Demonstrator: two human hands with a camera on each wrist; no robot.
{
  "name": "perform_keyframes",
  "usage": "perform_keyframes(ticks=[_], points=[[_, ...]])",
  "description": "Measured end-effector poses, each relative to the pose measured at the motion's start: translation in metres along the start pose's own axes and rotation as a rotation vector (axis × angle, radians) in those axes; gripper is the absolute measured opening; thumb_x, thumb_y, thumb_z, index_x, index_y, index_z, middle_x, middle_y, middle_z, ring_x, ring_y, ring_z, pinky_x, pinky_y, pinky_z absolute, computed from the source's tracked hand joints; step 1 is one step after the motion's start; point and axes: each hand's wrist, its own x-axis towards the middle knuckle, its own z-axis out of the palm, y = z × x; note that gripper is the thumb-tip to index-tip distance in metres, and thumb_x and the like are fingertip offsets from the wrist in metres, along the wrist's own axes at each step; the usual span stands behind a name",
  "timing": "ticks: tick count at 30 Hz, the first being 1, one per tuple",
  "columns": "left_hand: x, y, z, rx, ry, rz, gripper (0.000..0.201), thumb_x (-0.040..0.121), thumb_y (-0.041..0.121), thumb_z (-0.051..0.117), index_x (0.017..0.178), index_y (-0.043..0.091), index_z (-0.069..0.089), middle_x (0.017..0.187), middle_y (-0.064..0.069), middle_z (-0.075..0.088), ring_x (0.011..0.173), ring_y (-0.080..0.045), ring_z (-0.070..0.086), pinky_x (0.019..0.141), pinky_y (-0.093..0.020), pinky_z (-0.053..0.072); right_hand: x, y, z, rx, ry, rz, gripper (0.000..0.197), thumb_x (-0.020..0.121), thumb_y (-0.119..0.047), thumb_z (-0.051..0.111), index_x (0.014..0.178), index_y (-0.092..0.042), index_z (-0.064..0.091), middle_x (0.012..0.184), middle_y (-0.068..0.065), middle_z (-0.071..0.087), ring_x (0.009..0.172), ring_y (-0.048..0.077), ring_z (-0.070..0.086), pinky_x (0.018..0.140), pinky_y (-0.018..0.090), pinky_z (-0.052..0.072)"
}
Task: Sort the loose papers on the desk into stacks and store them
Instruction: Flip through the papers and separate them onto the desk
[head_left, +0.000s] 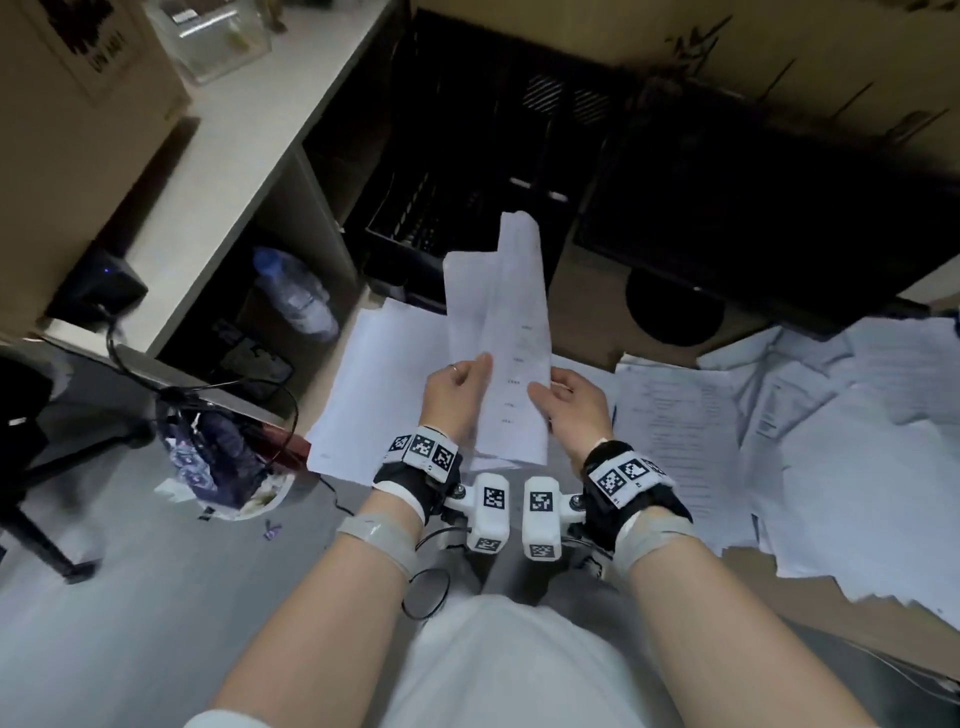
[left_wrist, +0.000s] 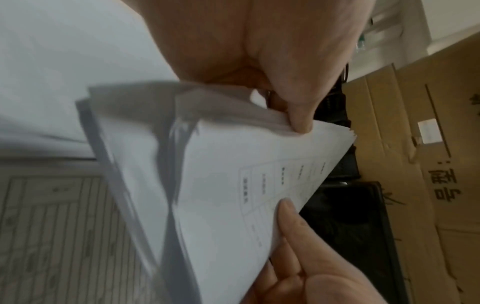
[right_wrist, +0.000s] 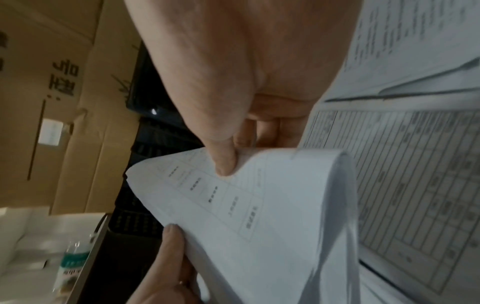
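pinching a bowed paper sheaf (head_left: 511, 332) between left hand (head_left: 453, 395) and right hand (head_left: 574, 405)

Left of the fingers (head_left: 482, 364): a clear water bottle (head_left: 296, 299) lying in an open cubby under a pale shelf top (head_left: 249, 130).

Far left of the fingers: a small black device (head_left: 98, 286) showing a blue light, with a cable (head_left: 117, 353) trailing down from it.

Below-left of the fingers: a patterned bag (head_left: 218, 462); beyond it, a dark chair base (head_left: 41, 467).

Up and far left: a cardboard box (head_left: 78, 104) and a clear plastic container (head_left: 218, 36).

Up and right of the fingers: a dark monitor (head_left: 779, 218) on a round black foot (head_left: 674, 312).
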Motion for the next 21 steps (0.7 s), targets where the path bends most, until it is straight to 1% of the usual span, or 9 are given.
perform_keyframes(ticks=[3, 5, 9, 11, 13, 15, 17, 19, 21], points=[[-0.004, -0.001, 0.028, 0.022, -0.091, 0.049, 0.057, 0.086, 0.053, 0.06, 0.078, -0.003, 0.061, 0.076, -0.011, 0.059, 0.073, -0.015, 0.053, 0.073, -0.037, 0.05, -0.004, -0.001, -0.034, -0.017, 0.065, -0.08, 0.022, 0.097, -0.008, 0.057, 0.117, -0.008, 0.066, 0.108, 0.009, 0.073, 0.089, 0.014, 0.071, 0.081, 0.023, 0.057], [-0.011, -0.001, 0.05, 0.059, -0.116, 0.071, 0.055, 0.086, 0.05, 0.06, 0.08, -0.004, 0.064, 0.073, -0.012, 0.062, 0.072, -0.017, 0.054, 0.074, -0.04, 0.051, -0.004, -0.003, -0.056, -0.037, 0.098, -0.116, 0.026, 0.099, -0.008, 0.053, 0.122, -0.007, 0.063, 0.109, 0.007, 0.071, 0.086, 0.008, 0.067, 0.072, 0.012, 0.052], [-0.027, 0.005, 0.095, 0.141, -0.095, 0.099, 0.041, 0.098, 0.028, 0.062, 0.062, 0.009, 0.062, 0.05, 0.015, 0.048, 0.057, -0.007, 0.042, 0.065, -0.025, 0.037, -0.006, -0.003, -0.1, -0.015, 0.112, -0.125, 0.041, 0.101, -0.019, 0.052, 0.142, -0.019, 0.048, 0.129, -0.003, 0.06, 0.111, 0.011, 0.058, 0.098, 0.028, 0.048], [-0.035, 0.006, 0.117, 0.133, -0.038, 0.105, 0.036, 0.1, 0.024, 0.06, 0.066, 0.011, 0.068, 0.055, 0.015, 0.047, 0.055, -0.002, 0.04, 0.058, -0.017, 0.037, -0.011, -0.004, -0.126, -0.015, 0.093, -0.154, 0.049, 0.1, -0.03, 0.057, 0.146, -0.021, 0.044, 0.134, -0.007, 0.055, 0.114, 0.007, 0.055, 0.098, 0.024, 0.044], [-0.041, 0.005, 0.139, 0.134, 0.005, 0.107, 0.027, 0.1, 0.023, 0.06, 0.088, 0.003, 0.074, 0.069, 0.007, 0.056, 0.061, -0.001, 0.047, 0.059, -0.009, 0.042, -0.014, -0.003, -0.153, -0.01, 0.016, -0.179, 0.056, 0.096, -0.038, 0.062, 0.147, -0.021, 0.045, 0.135, -0.01, 0.052, 0.116, 0.004, 0.052, 0.097, 0.021, 0.039], [-0.047, -0.002, 0.159, 0.155, 0.029, 0.099, 0.026, 0.097, 0.025, 0.063, 0.078, 0.009, 0.069, 0.067, 0.003, 0.059, 0.061, -0.01, 0.049, 0.062, -0.02, 0.045, -0.015, 0.004, -0.178, 0.026, -0.072, -0.138, 0.065, 0.09, -0.047, 0.067, 0.146, -0.022, 0.046, 0.136, -0.011, 0.051, 0.121, 0.006, 0.051, 0.102, 0.025, 0.038], [-0.053, -0.012, 0.178, 0.159, 0.064, 0.071, 0.022, 0.088, 0.028, 0.069, 0.069, 0.016, 0.068, 0.066, 0.003, 0.067, 0.062, -0.018, 0.058, 0.067, -0.028, 0.051, -0.013, 0.014, -0.202, 0.041, -0.116, -0.113, 0.057, 0.087, -0.049, 0.069, 0.135, -0.02, 0.057, 0.128, -0.01, 0.061, 0.117, 0.008, 0.057, 0.103, 0.029, 0.042], [-0.067, -0.018, 0.199, 0.162, 0.083, 0.057, 0.007, 0.081, 0.025, 0.071, 0.076, 0.02, 0.073, 0.077, 0.003, 0.075, 0.073, -0.019, 0.069, 0.075, -0.031, 0.058, -0.009, 0.026, -0.222, -0.043, -0.054, -0.157, 0.025, 0.092, -0.039, 0.066, 0.097, -0.015, 0.069, 0.091, -0.009, 0.069, 0.086, 0.011, 0.062, 0.085, 0.031, 0.047], [-0.079, -0.024, 0.215, 0.174, 0.073, 0.041, 0.007, 0.083, 0.019, 0.071, 0.088, 0.019, 0.076, 0.081, 0.006, 0.076, 0.077, -0.013, 0.071, 0.073, -0.026, 0.057, -0.005, 0.038, -0.242, -0.167, 0.029, -0.221, 0.037, 0.097, -0.029, 0.058, 0.066, -0.009, 0.049, 0.062, -0.005, 0.045, 0.062, 0.015, 0.041, 0.066, 0.032, 0.034]])
